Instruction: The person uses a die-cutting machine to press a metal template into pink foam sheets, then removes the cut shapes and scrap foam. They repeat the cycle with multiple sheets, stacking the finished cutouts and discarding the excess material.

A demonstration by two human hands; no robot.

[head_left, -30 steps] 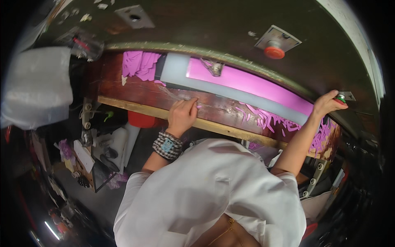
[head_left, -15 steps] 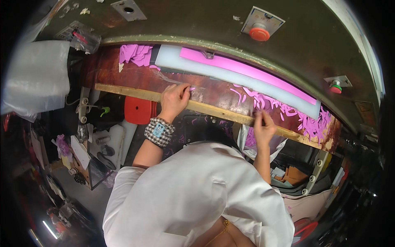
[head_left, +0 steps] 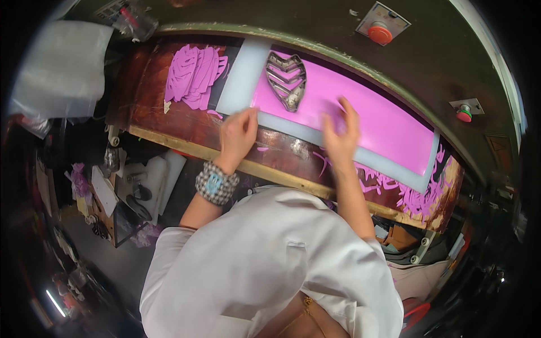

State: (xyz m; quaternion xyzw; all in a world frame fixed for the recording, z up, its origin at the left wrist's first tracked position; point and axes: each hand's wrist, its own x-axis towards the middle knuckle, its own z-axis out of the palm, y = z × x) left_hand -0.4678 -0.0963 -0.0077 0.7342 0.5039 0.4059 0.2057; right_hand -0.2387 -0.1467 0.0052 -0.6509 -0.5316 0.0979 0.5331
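A pink sheet [head_left: 372, 124] lies on a pale cutting board [head_left: 239, 84]. On the sheet's left part rests a metal cutting die [head_left: 286, 81], leaf-shaped with chevron bars inside. My left hand [head_left: 239, 134] is closed, its fingertips together at the sheet's near left corner; whether they grip the sheet or some small piece is hidden. My right hand [head_left: 341, 134] hovers over the sheet's near edge, to the right of the die, fingers apart and a little blurred. It holds nothing. A stack of cut pink pieces [head_left: 194, 76] lies left of the board.
Thin pink offcuts [head_left: 420, 191] are heaped at the right end of the dark red table [head_left: 146, 90], which has a wooden front edge [head_left: 270, 174]. Behind stands a green machine beam [head_left: 304, 22] with a red button [head_left: 379, 34]. Clear plastic sheeting [head_left: 62, 70] hangs at left.
The board with the pink sheet now shows far more fully, die included. The pile of pieces at left shows more too. My right hand rose from the offcuts by the front edge to over the sheet, opening.
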